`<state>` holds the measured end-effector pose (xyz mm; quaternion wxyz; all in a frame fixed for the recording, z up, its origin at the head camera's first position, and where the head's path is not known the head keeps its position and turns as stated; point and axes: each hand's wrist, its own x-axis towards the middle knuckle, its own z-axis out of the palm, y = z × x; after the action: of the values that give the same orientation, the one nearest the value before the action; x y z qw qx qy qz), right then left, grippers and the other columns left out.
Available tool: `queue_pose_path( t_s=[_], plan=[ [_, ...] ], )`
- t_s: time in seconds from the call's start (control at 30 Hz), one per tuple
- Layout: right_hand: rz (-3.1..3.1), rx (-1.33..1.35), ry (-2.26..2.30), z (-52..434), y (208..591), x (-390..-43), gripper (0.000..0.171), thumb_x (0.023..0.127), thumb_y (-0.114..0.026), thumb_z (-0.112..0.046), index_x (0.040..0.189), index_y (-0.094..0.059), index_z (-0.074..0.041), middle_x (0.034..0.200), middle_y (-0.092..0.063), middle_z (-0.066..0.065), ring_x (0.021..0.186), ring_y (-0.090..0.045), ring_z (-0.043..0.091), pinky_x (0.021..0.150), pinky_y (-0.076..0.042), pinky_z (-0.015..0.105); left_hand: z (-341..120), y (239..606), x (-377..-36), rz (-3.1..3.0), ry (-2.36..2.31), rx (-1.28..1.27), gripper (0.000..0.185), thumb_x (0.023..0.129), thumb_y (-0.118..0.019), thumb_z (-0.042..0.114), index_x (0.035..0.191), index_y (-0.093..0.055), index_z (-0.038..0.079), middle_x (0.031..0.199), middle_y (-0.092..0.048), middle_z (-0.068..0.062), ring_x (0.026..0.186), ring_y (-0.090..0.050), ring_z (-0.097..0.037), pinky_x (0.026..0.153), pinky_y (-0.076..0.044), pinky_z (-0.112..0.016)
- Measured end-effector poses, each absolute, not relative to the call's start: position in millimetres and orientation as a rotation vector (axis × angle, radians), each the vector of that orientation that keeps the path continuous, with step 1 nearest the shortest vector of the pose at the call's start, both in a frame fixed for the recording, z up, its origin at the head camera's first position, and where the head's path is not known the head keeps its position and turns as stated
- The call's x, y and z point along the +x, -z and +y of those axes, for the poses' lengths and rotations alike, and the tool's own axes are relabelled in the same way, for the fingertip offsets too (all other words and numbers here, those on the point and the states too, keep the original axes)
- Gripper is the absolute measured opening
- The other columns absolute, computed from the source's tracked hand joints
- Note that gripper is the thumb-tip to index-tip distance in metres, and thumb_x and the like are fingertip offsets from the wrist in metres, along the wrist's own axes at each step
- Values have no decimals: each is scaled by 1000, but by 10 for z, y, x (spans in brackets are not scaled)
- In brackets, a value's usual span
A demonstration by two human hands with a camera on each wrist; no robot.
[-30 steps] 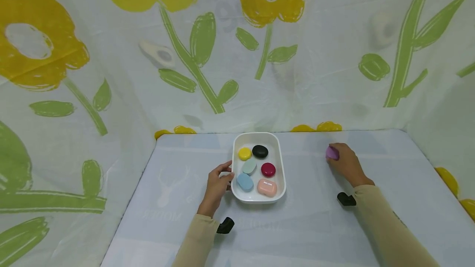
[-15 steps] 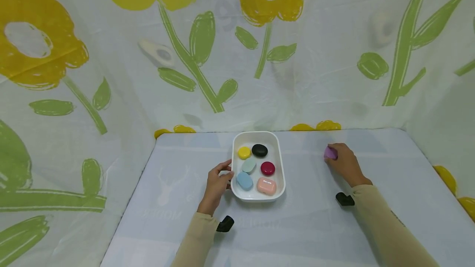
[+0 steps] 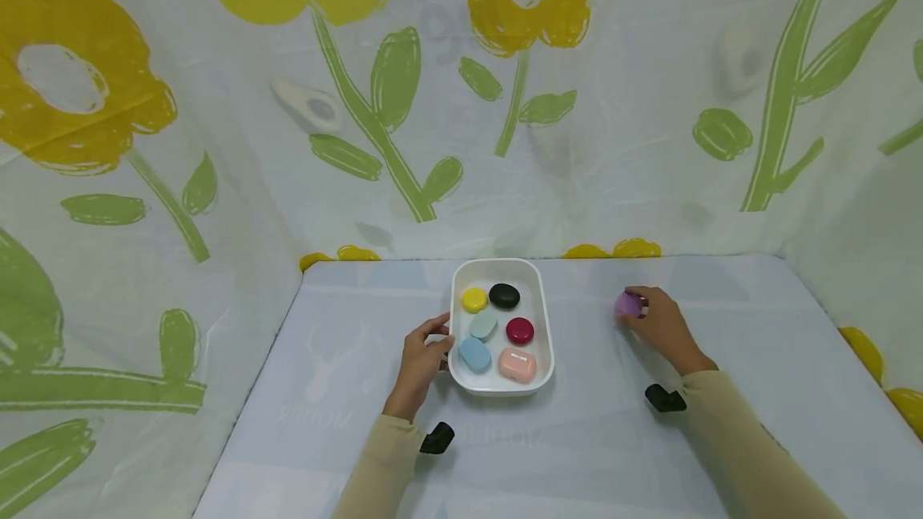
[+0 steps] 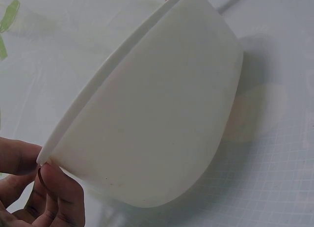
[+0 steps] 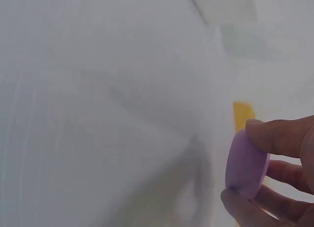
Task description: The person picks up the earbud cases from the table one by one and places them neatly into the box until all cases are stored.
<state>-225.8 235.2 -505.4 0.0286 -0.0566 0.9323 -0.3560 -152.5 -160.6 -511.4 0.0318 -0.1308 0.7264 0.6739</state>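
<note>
A white tray [image 3: 546, 325] sits mid-table and holds several small cases: yellow [image 3: 474, 299], black [image 3: 504, 295], pale green [image 3: 484, 323], dark red [image 3: 520, 331], blue [image 3: 475, 354] and pink [image 3: 517, 365]. My left hand [image 3: 424, 357] grips the tray's left rim [image 4: 98, 119] with thumb and fingers. My right hand [image 3: 659, 325], to the right of the tray, pinches a purple case [image 3: 628, 304] between fingers and thumb; the right wrist view shows this purple case [image 5: 245, 164] lifted off the table.
The table [image 3: 591, 439] is covered with a pale blue cloth. Flower-print sheets [image 3: 216, 142] wall it in at the back and on both sides. Beige sleeves cover both forearms, each with a black wrist mount [image 3: 437, 437].
My right hand has carried the purple case a little leftward, toward the tray. The left hand stays on the tray's rim.
</note>
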Motion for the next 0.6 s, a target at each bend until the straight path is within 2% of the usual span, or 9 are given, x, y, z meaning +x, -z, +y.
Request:
queue_pose_path(
  t_s=[0.37,0.6],
  plan=[
    [2865,-385,1275,1807,4560,-2056,58,95,-78,-5,144,-53,13,138,-54,32,123,-56,48,100,-55,59,-1607,5109,-1522,2243,-2065,-411,45,103,-62,2,148,-61,5,126,-56,-16,87,-60,-20,59,-55,-26],
    [2821,-515,1320,1492,4395,-1997,58,92,-80,-2,142,-55,11,136,-55,28,122,-57,44,98,-57,57,-1608,5102,-1516,2242,-2071,-390,46,103,-62,3,149,-60,4,126,-56,-17,88,-61,-21,59,-55,-26]
  ],
)
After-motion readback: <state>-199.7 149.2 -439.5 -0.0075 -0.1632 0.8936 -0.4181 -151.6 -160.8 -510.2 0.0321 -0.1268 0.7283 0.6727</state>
